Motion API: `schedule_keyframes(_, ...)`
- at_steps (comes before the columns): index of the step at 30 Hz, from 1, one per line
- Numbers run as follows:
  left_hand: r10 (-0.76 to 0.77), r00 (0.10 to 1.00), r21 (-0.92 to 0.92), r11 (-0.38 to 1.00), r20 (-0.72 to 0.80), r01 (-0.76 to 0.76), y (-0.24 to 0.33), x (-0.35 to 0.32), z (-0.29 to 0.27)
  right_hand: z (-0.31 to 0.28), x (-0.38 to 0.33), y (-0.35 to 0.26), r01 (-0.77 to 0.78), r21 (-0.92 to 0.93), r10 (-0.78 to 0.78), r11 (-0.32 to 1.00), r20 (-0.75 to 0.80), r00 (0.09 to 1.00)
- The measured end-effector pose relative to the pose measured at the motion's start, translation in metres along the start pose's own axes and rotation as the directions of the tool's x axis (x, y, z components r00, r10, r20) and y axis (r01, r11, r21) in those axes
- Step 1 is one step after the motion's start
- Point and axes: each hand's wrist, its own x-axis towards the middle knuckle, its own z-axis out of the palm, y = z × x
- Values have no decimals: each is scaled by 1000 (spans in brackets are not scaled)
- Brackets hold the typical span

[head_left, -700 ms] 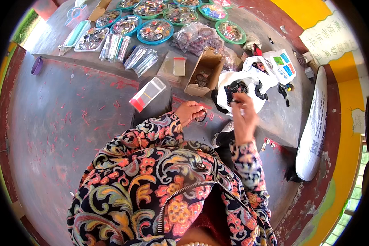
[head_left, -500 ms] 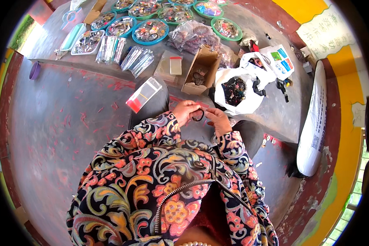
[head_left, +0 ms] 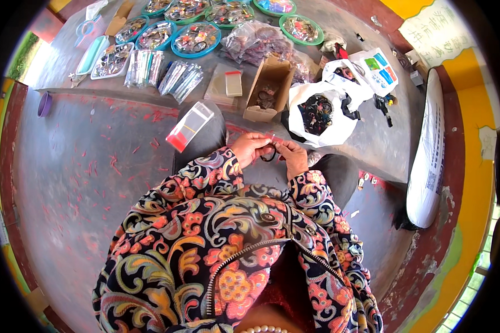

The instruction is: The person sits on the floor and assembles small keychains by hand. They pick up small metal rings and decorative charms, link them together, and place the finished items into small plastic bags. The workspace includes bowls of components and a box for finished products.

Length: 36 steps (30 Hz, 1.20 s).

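Note:
Above my lap, my left hand (head_left: 250,149) and my right hand (head_left: 293,157) work close together, fingertips pinched. Between them hangs a thin black band (head_left: 268,160) bent into a loop, held by both hands at its upper part. Something small and pale shows at the fingertips, too small to name. On my left knee lies a stack of clear plastic sleeves (head_left: 193,123) with a red end. A white plastic bag (head_left: 343,132) full of dark bands stands open beyond my right hand. An open cardboard box (head_left: 258,114) with small items inside stands beyond my hands.
On the raised concrete ledge (head_left: 222,117) sit blue and green baskets (head_left: 190,54) of packaged trinkets, bundles of slim clear packets (head_left: 181,79) and a large clear bag (head_left: 261,43). A long white wrapped roll (head_left: 426,161) leans at right. A purple bowl (head_left: 44,104) lies far left.
My hands have shifted slightly against each other, and the right fingers have closed in on the band near the left fingertips. The whole view has tilted a little.

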Motion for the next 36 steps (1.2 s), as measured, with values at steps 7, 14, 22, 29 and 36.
schedule_keyframes(7, 21, 999, -69, 997, -30, -23, -2, 4, -3, 3, 0, 1, 77, 13, -76, 997, -43, 996)
schedule_keyframes(14, 12, 999, -72, 997, -30, -14, 0, 5, -1, 3, 0, 2, 280, -218, -298, 935, -55, 953)
schedule_keyframes(22, 20, 1000, -79, 997, 11, -19, 2, 5, 3, -3, 3, -1, 84, 122, -86, 989, 6, 996)
schedule_keyframes(29, 30, 996, -71, 997, 82, -24, 7, 1, 15, -11, 11, 10, 69, 86, -70, 994, 6, 998)
schedule_keyframes(36, 80, 997, -14, 997, 18, -80, -11, 13, -8, -13, 17, 20, 74, -171, -99, 982, -137, 986)
